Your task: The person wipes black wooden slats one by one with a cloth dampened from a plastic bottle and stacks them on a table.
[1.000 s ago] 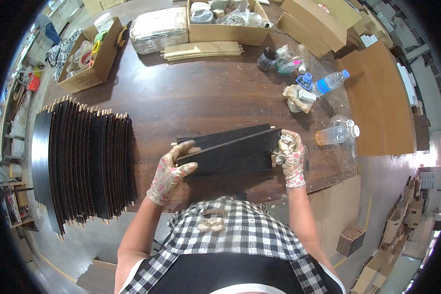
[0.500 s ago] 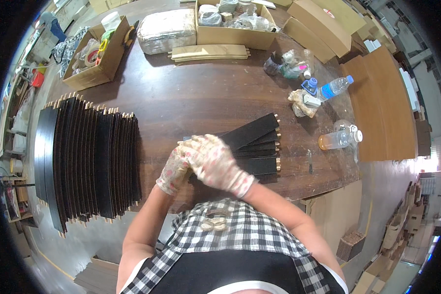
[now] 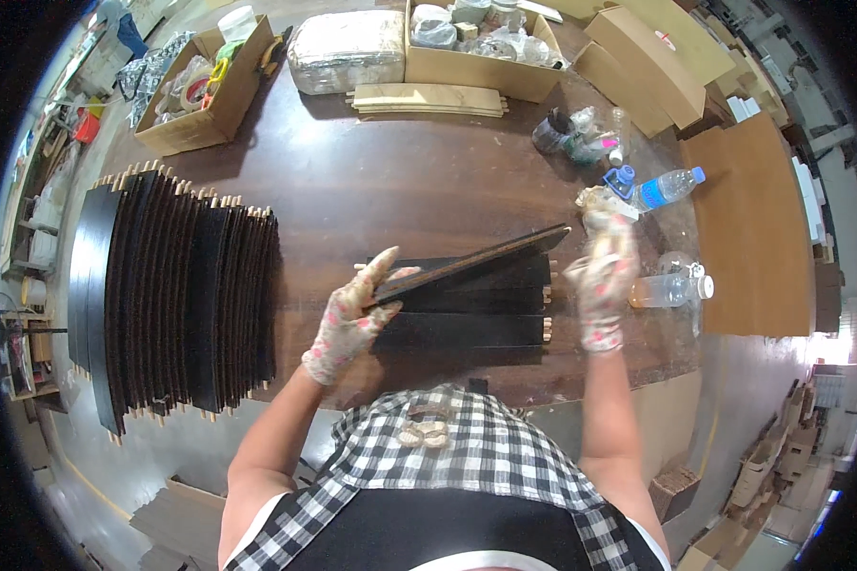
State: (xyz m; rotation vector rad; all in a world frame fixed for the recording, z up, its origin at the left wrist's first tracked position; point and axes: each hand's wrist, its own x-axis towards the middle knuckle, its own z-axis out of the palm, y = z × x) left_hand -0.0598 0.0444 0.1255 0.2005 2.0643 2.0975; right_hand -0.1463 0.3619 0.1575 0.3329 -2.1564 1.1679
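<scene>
In my gloved left hand point(image 3: 352, 324) is the near-left end of a black slat point(image 3: 476, 261), gripped between thumb and fingers. The slat is tipped up on its edge and slants up to the right, a short wooden dowel showing at its far end. Under it several more black slats point(image 3: 462, 330) lie on the table, with pale dowels sticking out of their ends. My gloved right hand point(image 3: 602, 290) is raised right of the slat's far end, near a crumpled bag point(image 3: 595, 202). Motion smears its fingers, so whether they hold anything cannot be told.
A long row of black slats point(image 3: 176, 305) stands on edge at the left. Cardboard boxes point(image 3: 205, 128), a wrapped bundle point(image 3: 346, 52) and wooden strips point(image 3: 428, 99) line the back. Bottles point(image 3: 671, 187) stand at the right, beside a brown board point(image 3: 752, 228).
My hands, together over the slats' left ends before, have come apart. The left has tipped the top slat onto its edge; the right has swung out to the right. The view has shifted slightly.
</scene>
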